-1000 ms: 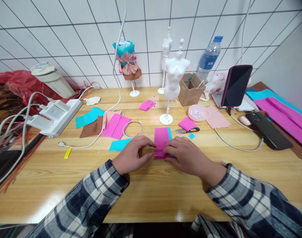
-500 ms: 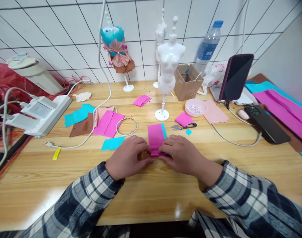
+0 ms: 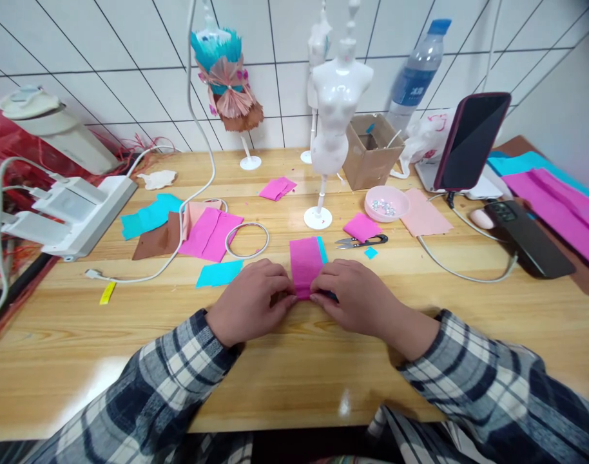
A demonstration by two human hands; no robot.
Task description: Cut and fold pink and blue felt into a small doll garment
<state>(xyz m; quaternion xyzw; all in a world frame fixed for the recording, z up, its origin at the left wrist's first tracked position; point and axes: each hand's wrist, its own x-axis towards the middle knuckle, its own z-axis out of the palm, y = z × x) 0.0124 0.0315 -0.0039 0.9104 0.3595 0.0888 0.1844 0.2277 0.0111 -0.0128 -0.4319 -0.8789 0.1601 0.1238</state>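
Note:
A pink sheet of crepe paper (image 3: 306, 261) lies flat in front of me, with a blue strip (image 3: 322, 250) showing along its right side. Its near edge is folded over in a narrow band. My left hand (image 3: 256, 298) pinches the left end of that fold between thumb and fingers. At the right end, my right hand (image 3: 355, 296) is closed on the same fold. Fingertips partly hide the edge. Just beyond my right hand are black thread snips (image 3: 372, 241), a pink folded piece (image 3: 362, 227) and a small blue scrap (image 3: 370, 253).
A white mannequin (image 3: 336, 122) stands behind the paper, beside a pink bowl of beads (image 3: 387, 205) and a cardboard box (image 3: 372, 154). Leftward lie a wire ring (image 3: 247, 224), coloured paper sheets (image 3: 212, 235), a white cable and a power strip (image 3: 89, 219). Phones (image 3: 473, 142) stand rightward.
The view has shifted slightly, tilting downward. Both hands stay at the near edge of the pink crepe paper, fingers slightly adjusted along the fold.

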